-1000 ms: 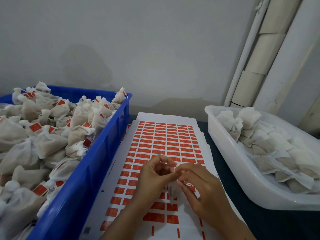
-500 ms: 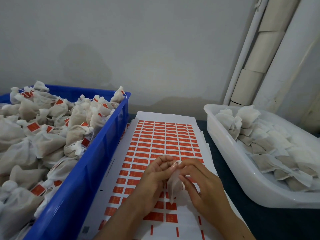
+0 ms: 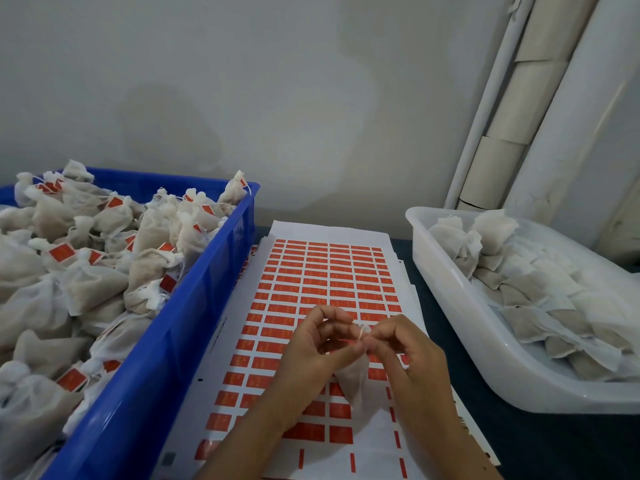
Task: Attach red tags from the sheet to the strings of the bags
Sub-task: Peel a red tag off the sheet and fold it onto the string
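a: where is the bag (image 3: 353,379)?
b: hanging over the sheet (image 3: 329,278); left hand (image 3: 311,355) and right hand (image 3: 408,358) pinch its string.
a: handling?
b: probably light, limp; hold the string.

A blue crate (image 3: 194,327) sits left, a white tub (image 3: 460,306) right, pale tubes (image 3: 512,140) against the wall.

The hands (image 3: 360,344) hide the bag's (image 3: 353,379) string.
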The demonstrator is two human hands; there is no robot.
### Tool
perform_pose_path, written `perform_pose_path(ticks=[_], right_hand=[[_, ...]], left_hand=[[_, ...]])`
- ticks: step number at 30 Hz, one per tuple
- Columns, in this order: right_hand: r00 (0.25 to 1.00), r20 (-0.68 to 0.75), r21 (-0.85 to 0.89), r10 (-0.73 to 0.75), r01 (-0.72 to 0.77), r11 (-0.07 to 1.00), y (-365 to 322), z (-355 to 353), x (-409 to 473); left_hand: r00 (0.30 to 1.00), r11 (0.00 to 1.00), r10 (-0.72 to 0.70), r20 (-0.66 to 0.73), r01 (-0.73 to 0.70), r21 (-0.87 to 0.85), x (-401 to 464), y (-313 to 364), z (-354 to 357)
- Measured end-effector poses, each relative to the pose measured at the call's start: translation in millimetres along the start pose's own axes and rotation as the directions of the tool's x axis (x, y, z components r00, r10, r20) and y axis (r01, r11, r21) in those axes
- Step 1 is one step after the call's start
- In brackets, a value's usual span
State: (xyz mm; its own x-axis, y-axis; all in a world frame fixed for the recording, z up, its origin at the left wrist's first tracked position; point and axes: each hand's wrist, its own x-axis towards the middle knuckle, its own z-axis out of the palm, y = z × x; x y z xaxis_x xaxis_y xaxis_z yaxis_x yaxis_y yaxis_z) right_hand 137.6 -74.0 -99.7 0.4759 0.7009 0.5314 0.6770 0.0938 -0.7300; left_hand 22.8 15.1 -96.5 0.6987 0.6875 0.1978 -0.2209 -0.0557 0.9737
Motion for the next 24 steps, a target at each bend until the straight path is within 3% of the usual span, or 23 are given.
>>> perform_pose_path(ticks=[16,21,24], right_hand=[[0.998,-0.066,0.045,-0.021,0.024,0.999,-2.5,1.5,-2.5],[0.998,-0.057,0.110,0.033,-0.027,0.994,-7.7,3.9,-2.1],[0.981,-0.010,0.266,0.194,-0.185,0.946,-8.6,3.1,0.8]], left_hand=[[0.986,0.966,0.152,-0.061,-0.135,0.220,-2.2,0.1,4.6],[0.987,0.967,0.147,-0.070,-0.128,0.221,-2.4,1.0,3.6],[0.988,0.972,0.124,-0.088,-0.103,0.211,-2.0,2.0,3.4]])
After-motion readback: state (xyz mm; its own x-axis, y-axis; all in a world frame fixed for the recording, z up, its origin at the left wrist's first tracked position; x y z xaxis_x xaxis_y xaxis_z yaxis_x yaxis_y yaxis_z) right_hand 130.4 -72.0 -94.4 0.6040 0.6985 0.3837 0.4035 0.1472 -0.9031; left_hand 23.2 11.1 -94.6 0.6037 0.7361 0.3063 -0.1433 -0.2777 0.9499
